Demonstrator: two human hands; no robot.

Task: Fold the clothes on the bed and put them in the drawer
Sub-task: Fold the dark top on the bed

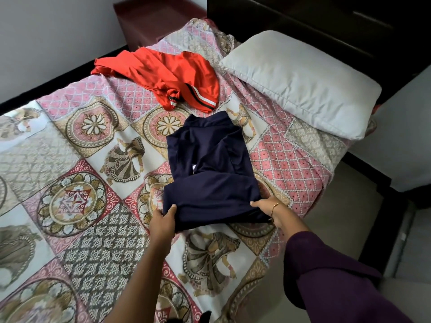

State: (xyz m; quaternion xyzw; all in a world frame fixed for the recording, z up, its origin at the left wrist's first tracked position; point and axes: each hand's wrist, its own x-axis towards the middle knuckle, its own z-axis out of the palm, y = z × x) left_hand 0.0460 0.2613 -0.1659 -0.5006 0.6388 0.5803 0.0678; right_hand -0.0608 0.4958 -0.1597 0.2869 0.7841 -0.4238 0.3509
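Both hands, left hand (pixel 163 219) and right hand (pixel 265 207), grip the navy shirt's (pixel 210 164) near hem, its length running away toward the red garment (pixel 163 75).

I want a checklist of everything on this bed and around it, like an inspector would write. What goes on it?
Surface: bed under a patterned patchwork bedspread.
Job's things: navy garment, partly folded, lying near the bed's right edge; red garment, unfolded and crumpled, farther up the bed.
Clutter: grey pillow at the head of the bed.
Grippers: left hand and right hand each grip the navy garment's near edge.
Cables: nothing seen.
Surroundings: dark headboard, reddish bedside cabinet, pale floor to the right. No drawer clearly seen.
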